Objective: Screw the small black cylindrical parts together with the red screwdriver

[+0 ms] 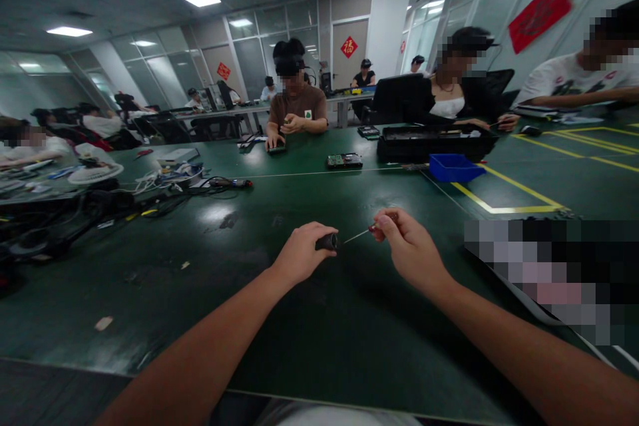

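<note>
Black cylinder (327,241), one: short and hollow-ended, held in the left hand (299,254). The fingers of this hand pinch it, thumb on the near side; its open end faces the right hand (407,243).

Screwdriver (357,235), one: thin metal shaft, reddish-brown handle. The fingers of the right hand close around the handle; the shaft slants down toward the left fingers, its tip just beside the cylinder's open end, apart from it.

Bench (299,346), one: dark green top, extending beneath and around both hands.

Circuit-board unit (344,160), one: flat, lying beyond the fingers of both hands.

Blue bin (456,169), one: open, beyond and to the right of the right fingers. Black case (436,144), one: long and open-topped, just behind the bin.

Yellow tape (522,210): outlines on the bench top, right of the right fingers.

Cables (172,180), assorted: tangled, beyond and to the left of the left fingers.

Pale scraps, two: the larger (104,323) well to the left of and nearer than the left fingers, the smaller (185,265) between it and them.

Person in brown shirt (298,108), one: seated across the bench, beyond the fingers, both hands at a small flat item (276,148).
</note>
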The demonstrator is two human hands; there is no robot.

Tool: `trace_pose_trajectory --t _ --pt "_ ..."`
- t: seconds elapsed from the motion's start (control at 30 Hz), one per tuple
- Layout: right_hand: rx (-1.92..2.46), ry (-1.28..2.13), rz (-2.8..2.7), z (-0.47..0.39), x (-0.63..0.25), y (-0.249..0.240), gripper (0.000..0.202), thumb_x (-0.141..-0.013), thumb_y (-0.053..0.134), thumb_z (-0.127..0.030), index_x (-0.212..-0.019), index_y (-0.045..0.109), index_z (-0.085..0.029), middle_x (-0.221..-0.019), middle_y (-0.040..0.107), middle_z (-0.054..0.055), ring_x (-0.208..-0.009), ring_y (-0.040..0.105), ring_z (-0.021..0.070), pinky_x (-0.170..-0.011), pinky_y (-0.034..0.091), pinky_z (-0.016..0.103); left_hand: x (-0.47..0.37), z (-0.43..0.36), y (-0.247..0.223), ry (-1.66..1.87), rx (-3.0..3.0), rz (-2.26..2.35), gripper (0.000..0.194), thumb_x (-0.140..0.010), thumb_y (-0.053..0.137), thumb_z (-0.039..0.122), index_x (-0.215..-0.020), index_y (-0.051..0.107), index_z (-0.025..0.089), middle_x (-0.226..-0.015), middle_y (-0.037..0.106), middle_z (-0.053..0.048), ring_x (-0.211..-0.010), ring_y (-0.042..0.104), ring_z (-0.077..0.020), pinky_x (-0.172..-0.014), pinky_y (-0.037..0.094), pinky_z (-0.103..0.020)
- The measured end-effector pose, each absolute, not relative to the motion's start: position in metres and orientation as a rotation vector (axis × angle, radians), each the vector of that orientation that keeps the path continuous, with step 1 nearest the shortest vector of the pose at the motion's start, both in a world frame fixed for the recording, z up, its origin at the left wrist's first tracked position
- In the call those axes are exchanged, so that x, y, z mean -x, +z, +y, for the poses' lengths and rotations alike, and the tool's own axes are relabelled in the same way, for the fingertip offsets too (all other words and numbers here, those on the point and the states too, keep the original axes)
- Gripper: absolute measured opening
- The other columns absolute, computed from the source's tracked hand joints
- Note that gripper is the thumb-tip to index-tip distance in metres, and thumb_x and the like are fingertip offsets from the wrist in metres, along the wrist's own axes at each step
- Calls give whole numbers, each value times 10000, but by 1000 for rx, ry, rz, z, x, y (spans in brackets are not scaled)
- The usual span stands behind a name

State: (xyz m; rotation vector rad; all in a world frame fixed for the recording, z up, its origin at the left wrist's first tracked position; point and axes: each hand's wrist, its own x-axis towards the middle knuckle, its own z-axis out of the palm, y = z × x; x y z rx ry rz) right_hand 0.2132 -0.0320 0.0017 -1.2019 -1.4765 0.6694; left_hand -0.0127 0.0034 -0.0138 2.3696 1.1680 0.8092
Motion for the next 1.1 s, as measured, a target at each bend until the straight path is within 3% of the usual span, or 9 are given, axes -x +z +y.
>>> trace_pose_trajectory --t 0.2,0.33,0.5,0.67,0.73,0.83,0.97,1.1 --pt "1289 602 -1475 -33 -215 3 272 -976 459 -454 -950 595 -220 -801 655 39 -751 618 208 -702 472 359 12 2 -10 878 -2151 1245 468 -798 772 220 -1246 642 264 -1210 671 -31 -1105 617 -215 -990 473 -361" --pt "1285 595 -1461 -33 -216 3 282 -982 461 -463 -960 600 -219 -818 658 44 -766 620 211 -705 474 361 12 3 -7 961 -2008 1232 370 -881 657 241 -1246 597 267 -1180 665 -19 -1079 616 -193 -968 463 -341" --pt "1258 602 -1448 -36 -215 4 275 -985 471 -464 -982 605 -224 -866 678 56 -795 631 215 -737 494 371 12 1 -3 983 -1881 1265 215 -930 569 347 -1096 561 211 -962 640 -16 -836 601 -167 -758 475 -297" --pt "1235 599 -1443 -37 -214 6 258 -979 475 -445 -968 605 -223 -841 673 54 -780 632 213 -736 502 369 6 -4 -1 839 -2127 1361 192 -918 607 394 -924 632 204 -887 644 -15 -804 590 -179 -713 455 -301" --pt "1244 599 -1441 -36 -213 6 265 -977 472 -450 -968 605 -221 -839 673 54 -780 633 213 -736 498 370 4 -3 -4 753 -2270 1360 137 -924 599 328 -971 674 223 -959 660 -25 -870 607 -195 -757 471 -318" --pt "1256 598 -1446 -35 -212 5 281 -975 468 -467 -969 606 -222 -839 675 53 -782 634 217 -730 491 372 0 1 -11 592 -2478 1397 213 -941 551 273 -1092 700 259 -1027 659 -44 -958 616 -231 -824 491 -358" --pt "1250 605 -1456 -37 -211 6 300 -969 475 -485 -955 610 -217 -835 677 54 -779 637 217 -727 491 368 -7 11 -16 388 -2629 1470 340 -951 538 424 -1203 676 242 -1022 643 -93 -963 616 -279 -799 504 -383" --pt "1245 603 -1478 -40 -211 6 302 -976 473 -490 -960 613 -222 -836 680 52 -789 646 219 -727 493 361 -14 20 -15 266 -2700 1423 321 -937 570 455 -1120 690 220 -1007 641 -93 -926 619 -262 -765 497 -350"
